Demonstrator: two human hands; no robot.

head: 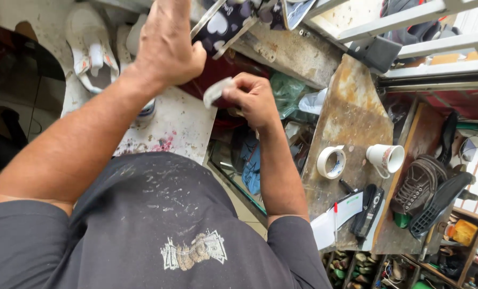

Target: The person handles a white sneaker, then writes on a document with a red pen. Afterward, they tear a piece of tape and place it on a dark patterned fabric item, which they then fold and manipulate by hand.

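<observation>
Left hand grips the dark heart-print shoe by its sole edge; looks light, flexible. Right hand pinches a small pale strip (probably sandpaper) just below it.

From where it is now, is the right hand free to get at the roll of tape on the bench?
Probably not straight away. The right hand pinches a small pale strip, so it is occupied. The roll of tape lies uncovered on the worn board, with nothing between them.

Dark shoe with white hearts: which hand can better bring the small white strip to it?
Probably the right hand: it pinches the strip just below the shoe; the left hand grips that.
</observation>
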